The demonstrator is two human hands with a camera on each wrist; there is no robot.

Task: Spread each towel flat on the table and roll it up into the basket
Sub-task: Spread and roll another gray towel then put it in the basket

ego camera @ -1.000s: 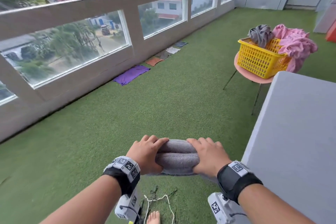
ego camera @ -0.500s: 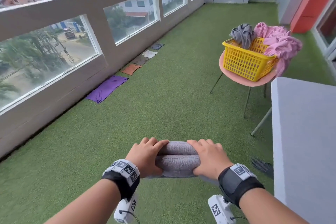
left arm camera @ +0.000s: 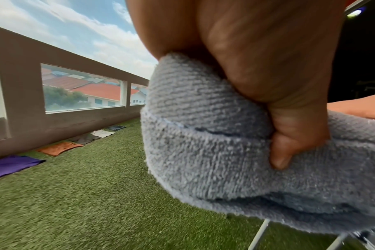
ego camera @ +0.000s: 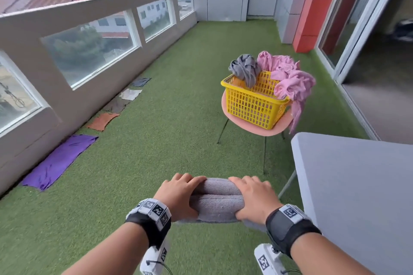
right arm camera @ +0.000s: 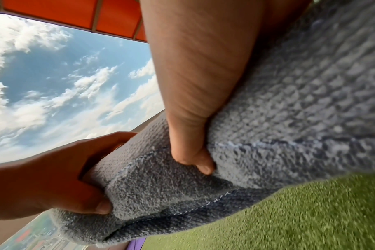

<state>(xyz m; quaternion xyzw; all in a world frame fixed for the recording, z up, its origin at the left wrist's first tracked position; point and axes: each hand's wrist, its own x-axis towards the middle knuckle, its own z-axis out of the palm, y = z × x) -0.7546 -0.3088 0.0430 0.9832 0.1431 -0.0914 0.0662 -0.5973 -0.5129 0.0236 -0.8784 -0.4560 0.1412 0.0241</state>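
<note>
A rolled grey towel (ego camera: 216, 200) is held in the air over the grass, one hand at each end. My left hand (ego camera: 178, 194) grips its left end, thumb underneath, and my right hand (ego camera: 254, 198) grips the right end the same way. The left wrist view shows the grey towel (left arm camera: 203, 160) with my thumb pressed into it; the right wrist view shows the towel (right arm camera: 289, 110) and both hands curled round it. Ahead stands a yellow basket (ego camera: 252, 102) on a pink chair (ego camera: 245, 128), with a grey towel (ego camera: 244, 68) and a pink towel (ego camera: 288, 80) heaped over its rim.
A grey table (ego camera: 357, 185) fills the right side, its corner near my right wrist. Purple (ego camera: 60, 161), orange (ego camera: 102, 120) and other cloths lie on the grass along the balcony wall (ego camera: 67, 56). A glass sliding door (ego camera: 366, 29) is at the far right.
The view has turned right and moved forward, so the basket and chair are closer and nearer the centre. Both hands keep the same grip on the rolled towel.
</note>
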